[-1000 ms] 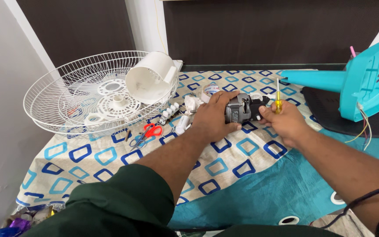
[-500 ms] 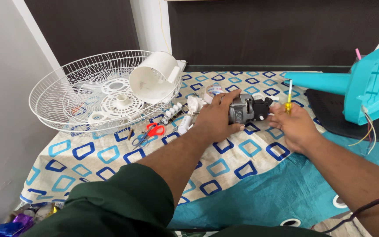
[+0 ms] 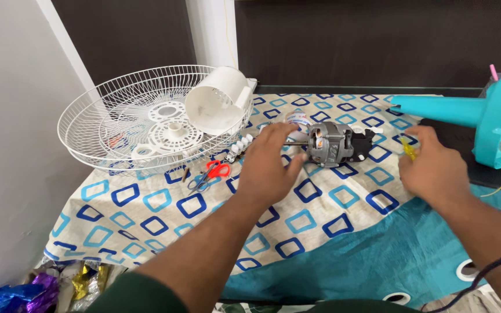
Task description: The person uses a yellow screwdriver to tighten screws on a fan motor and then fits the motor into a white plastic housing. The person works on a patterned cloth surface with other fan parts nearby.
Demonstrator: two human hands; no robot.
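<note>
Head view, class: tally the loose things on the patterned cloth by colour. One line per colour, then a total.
White: 2, wire fan guard, plastic motor cover
Grey: 1, fan motor
Red: 1, scissors
Yellow: 1, screwdriver in the right hand
Total: 5

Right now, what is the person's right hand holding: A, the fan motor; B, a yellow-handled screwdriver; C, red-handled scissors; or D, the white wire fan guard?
B: the right hand grips a yellow-handled screwdriver, while the fan motor lies on the cloth beside the left hand.
</note>
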